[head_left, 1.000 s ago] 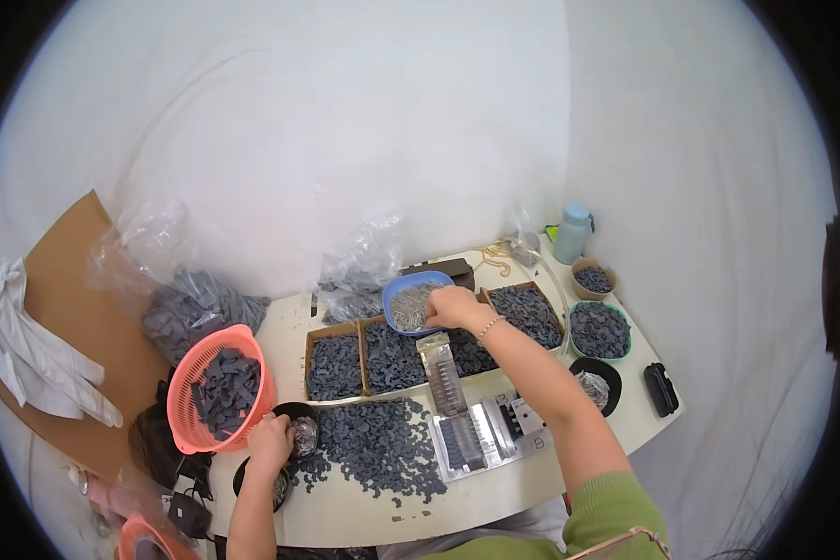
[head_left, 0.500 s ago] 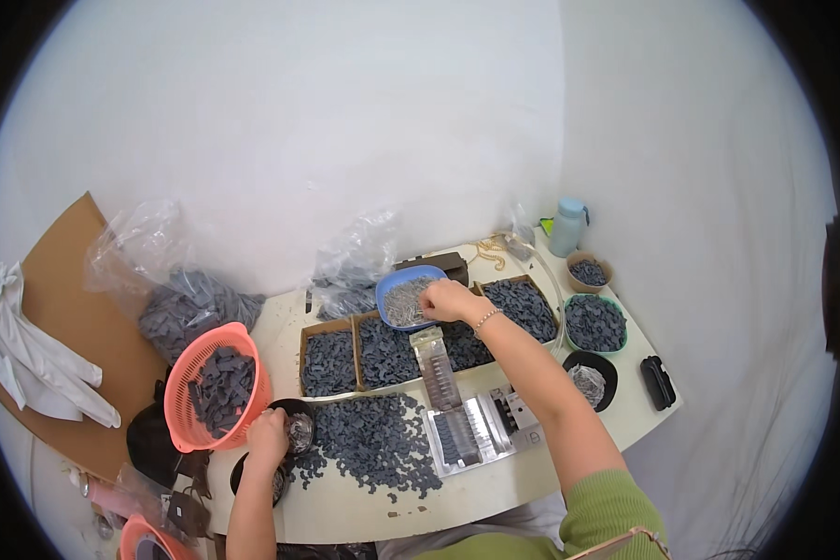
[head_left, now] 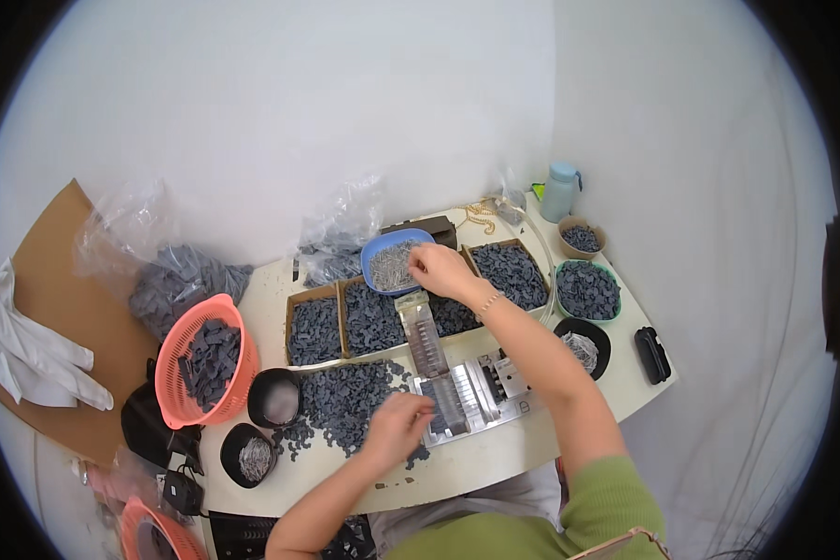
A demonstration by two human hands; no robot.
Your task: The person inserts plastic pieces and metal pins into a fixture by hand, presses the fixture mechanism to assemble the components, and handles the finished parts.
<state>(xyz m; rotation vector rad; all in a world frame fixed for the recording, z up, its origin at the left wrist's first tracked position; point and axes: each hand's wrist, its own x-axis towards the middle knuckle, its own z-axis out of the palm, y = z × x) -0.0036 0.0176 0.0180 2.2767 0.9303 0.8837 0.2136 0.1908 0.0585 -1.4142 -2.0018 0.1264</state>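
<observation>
My right hand (head_left: 441, 268) is over the right side of a blue tray (head_left: 369, 245) of thin silvery pins (head_left: 390, 269). Its fingers are pinched together, and whatever they hold is too small to make out. My left hand (head_left: 399, 427) is at the left edge of a silvery metal fixture (head_left: 479, 397), fingertips pressed together; anything in them is hidden. A narrow clear strip with a row of slots (head_left: 424, 341) leads from the dark parts boxes down onto the fixture. Small dark grey plastic parts (head_left: 345, 397) lie in a loose pile beside my left hand.
Cardboard boxes (head_left: 314, 331) of grey parts line the back. Two black bowls (head_left: 248, 455) and a pink basket (head_left: 236, 387) stand left. On the right are a black bowl (head_left: 599, 353), a green-rimmed bowl (head_left: 588, 289), a black case (head_left: 652, 355) and a blue bottle (head_left: 559, 193).
My left hand has moved right from the black bowls to the fixture. My right hand remains at the blue tray. The whole view has shifted slightly.
</observation>
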